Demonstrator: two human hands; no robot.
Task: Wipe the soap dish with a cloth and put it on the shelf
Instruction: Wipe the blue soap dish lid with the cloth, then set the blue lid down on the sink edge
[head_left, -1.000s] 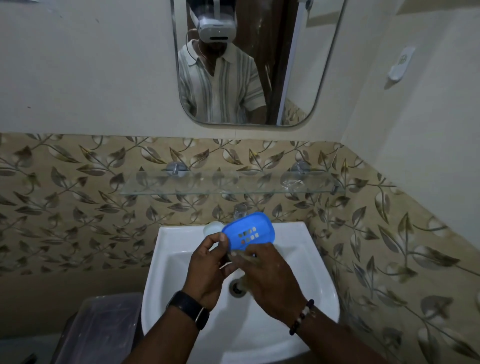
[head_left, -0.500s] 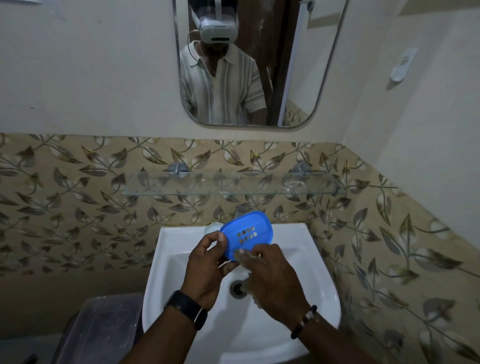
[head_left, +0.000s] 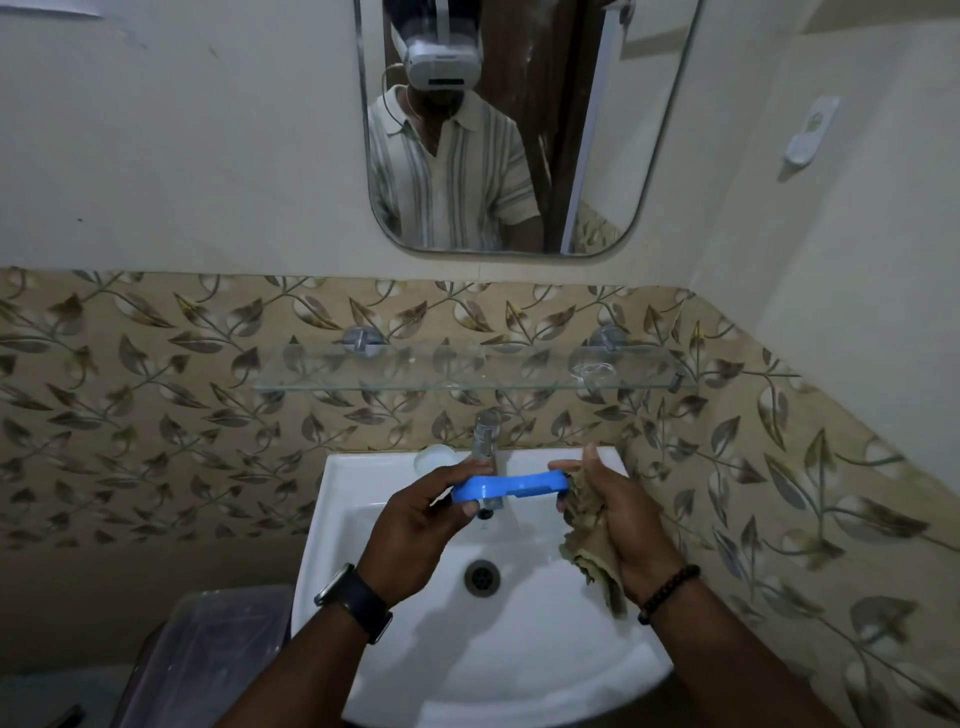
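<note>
A blue plastic soap dish (head_left: 511, 487) is held level and edge-on above the white sink (head_left: 358, 499), just in front of the tap. My left hand (head_left: 426, 525) grips its left end. My right hand (head_left: 618, 525) holds a crumpled beige cloth (head_left: 589, 551) against the dish's right end; the cloth hangs down below the palm. The glass shelf (head_left: 467, 376) is fixed to the leaf-patterned tiles above the tap, and nothing stands on its middle part.
A chrome tap (head_left: 485, 436) rises behind the dish, with a small white round object (head_left: 435, 457) on the sink rim to its left. A translucent plastic bin (head_left: 208, 660) stands lower left of the sink. A mirror (head_left: 514, 130) hangs above the shelf. The right wall is close.
The dish has turned from tilted with its slotted face toward me to flat and edge-on. My right hand with the cloth has shifted from under the dish to its right end.
</note>
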